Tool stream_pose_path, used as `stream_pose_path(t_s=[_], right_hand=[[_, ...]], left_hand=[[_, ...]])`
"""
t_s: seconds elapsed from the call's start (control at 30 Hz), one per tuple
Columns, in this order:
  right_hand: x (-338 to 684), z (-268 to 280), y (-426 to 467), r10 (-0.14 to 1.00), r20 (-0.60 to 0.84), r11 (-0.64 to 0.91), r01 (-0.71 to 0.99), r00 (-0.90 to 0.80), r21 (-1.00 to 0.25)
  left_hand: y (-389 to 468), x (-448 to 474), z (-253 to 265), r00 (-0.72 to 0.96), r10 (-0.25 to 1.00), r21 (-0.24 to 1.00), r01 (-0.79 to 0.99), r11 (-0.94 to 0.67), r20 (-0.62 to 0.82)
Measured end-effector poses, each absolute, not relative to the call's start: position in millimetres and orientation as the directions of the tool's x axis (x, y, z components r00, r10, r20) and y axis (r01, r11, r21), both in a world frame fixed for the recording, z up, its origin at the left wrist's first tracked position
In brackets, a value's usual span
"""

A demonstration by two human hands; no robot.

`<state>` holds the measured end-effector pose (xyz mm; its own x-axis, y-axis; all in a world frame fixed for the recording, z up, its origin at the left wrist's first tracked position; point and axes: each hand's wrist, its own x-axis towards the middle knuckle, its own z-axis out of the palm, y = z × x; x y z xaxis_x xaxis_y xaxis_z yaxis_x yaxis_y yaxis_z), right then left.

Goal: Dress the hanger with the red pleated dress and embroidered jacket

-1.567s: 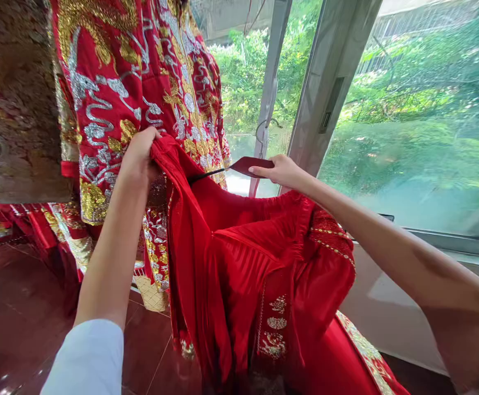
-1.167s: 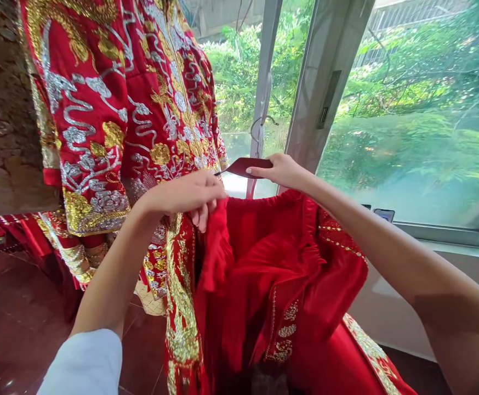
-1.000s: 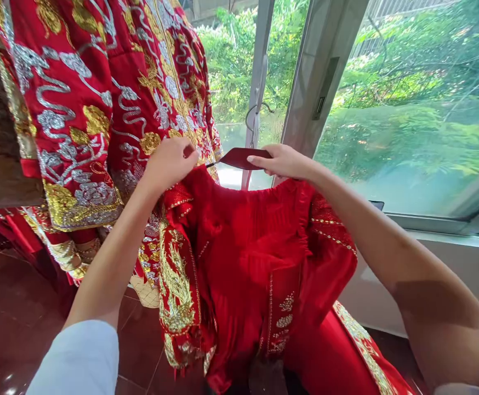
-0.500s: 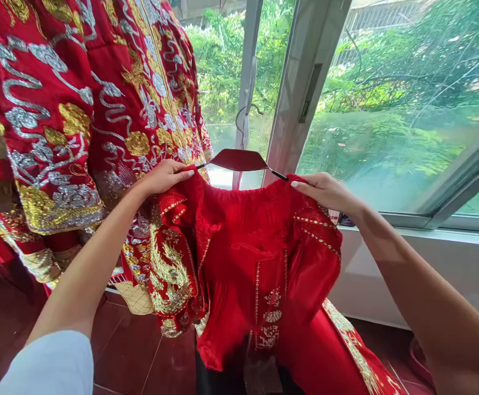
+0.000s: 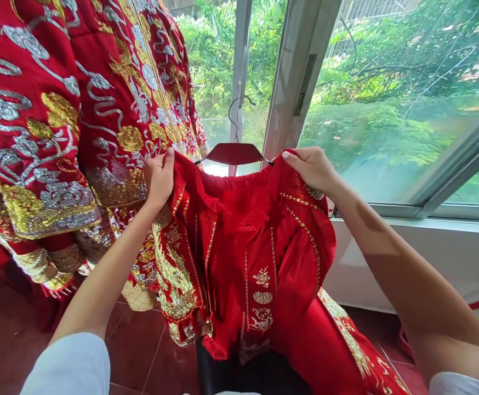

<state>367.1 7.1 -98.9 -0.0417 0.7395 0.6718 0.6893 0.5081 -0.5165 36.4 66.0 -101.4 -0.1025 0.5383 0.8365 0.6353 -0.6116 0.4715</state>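
Note:
A red jacket with gold beading and embroidery hangs from a dark red hanger in front of me. The hanger's metal hook points up toward the window. My left hand is closed on the jacket's left shoulder, thumb up. My right hand pinches the other shoulder, thumb on top of the cloth. The hanger's two arm ends run under the fabric and are hidden there. Below the jacket lies a red cloth with a gold embroidered band, spread over a black surface.
Red garments with silver and gold embroidery hang close on the left. Behind the hanger stands a sliding window with a sill. Dark red tiles cover the floor.
The jacket's shoulders are pulled up further over the hanger's arms, covering more of them. My left hand has turned thumb-up and shifted left. The view has swung slightly right.

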Motion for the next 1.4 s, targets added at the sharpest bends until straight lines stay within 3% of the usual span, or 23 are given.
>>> stream_pose_path(t_s=[0.17,0.23,0.33,0.43,0.57,0.63,0.7,0.77,0.83,0.9,1.0,1.13,1.3,1.37,1.4], right_hand=[[365,-97,-9,0.766,0.632,0.387,0.868,-0.115,-0.311],[356,-113,-31,0.660,0.751,0.302,0.916,-0.001,-0.264],[324,-163,-68,0.438,0.862,0.141,0.927,0.257,-0.348],[282,-221,-86,0.483,0.783,0.064,0.876,0.392,-0.478],[256,-252,-77,0.685,0.583,-0.011,0.806,0.437,-0.591],[263,-242,-79,0.631,0.614,0.046,0.768,0.474,-0.639],[275,-223,-93,0.476,0.706,0.148,0.743,0.525,-0.653],[283,-203,-112,0.385,0.766,0.230,0.750,0.515,-0.620],[277,-189,-121,0.453,0.802,0.280,0.791,0.390,-0.544],[261,-186,-111,0.574,0.795,0.324,0.838,0.196,-0.440],[236,-202,-65,0.694,0.720,0.341,0.884,-0.008,-0.318],[234,-236,-12,0.739,0.674,0.287,0.908,-0.008,-0.304],[249,-273,-36,0.621,0.761,0.264,0.863,0.189,-0.431],[245,-292,-61,0.545,0.793,0.240,0.855,0.274,-0.461],[241,-303,-72,0.513,0.800,0.220,0.853,0.311,-0.473]], left_hand=[[54,41,-123,0.091,0.463,0.239,0.760,-0.605,0.882],[36,40,-140,0.074,0.384,0.184,0.784,-0.593,0.921],[0,50,-180,0.014,0.300,0.150,0.845,-0.514,0.954],[-24,75,-217,0.015,0.438,0.188,0.889,-0.418,0.899],[-33,93,-216,0.026,0.798,0.233,0.950,-0.207,0.602],[-45,81,-197,0.059,0.887,0.171,0.973,-0.153,0.459],[-67,62,-174,0.048,0.899,0.110,0.988,-0.106,0.435],[-91,45,-154,0.024,0.861,0.057,0.996,-0.061,0.508],[-103,43,-145,0.083,0.835,0.001,0.995,-0.099,0.545],[-96,55,-147,0.197,0.850,-0.033,0.978,-0.207,0.489],[-56,82,-167,0.292,0.878,0.026,0.945,-0.325,0.379],[-9,96,-200,0.234,0.866,0.212,0.911,-0.354,0.442],[-25,91,-272,-0.040,0.624,0.401,0.799,-0.449,0.780],[-41,94,-313,-0.046,0.619,0.455,0.721,-0.523,0.784],[-47,99,-332,0.041,0.687,0.500,0.655,-0.566,0.725]])
